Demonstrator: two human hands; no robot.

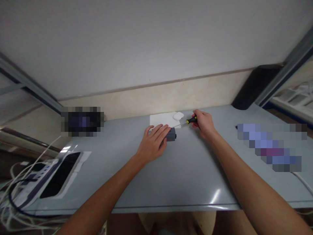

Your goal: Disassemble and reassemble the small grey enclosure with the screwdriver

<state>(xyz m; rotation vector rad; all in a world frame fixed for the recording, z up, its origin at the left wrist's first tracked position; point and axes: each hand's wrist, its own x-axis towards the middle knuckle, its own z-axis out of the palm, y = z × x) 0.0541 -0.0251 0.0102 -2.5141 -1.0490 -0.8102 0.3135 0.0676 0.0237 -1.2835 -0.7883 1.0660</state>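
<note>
My right hand (203,123) is closed round the black and yellow handle of a screwdriver (192,120). Its thin metal shaft points left, towards a small dark grey boxy device (172,134). Over the device's left part lies my left hand (154,141), holding it against the table with fingers across the top and thumb on the near side. Those fingers hide much of the device and the tip of the screwdriver. Just behind them is a white sheet (158,119), with a small rounded white object (178,116) on its right end.
The grey table (181,176) runs back to a wall. A black cylinder (254,86) leans at the back right. On the left lie a dark-screened phone or tablet (62,174), a power strip (40,182) and tangled cables (14,195). Blurred-out items sit at both sides.
</note>
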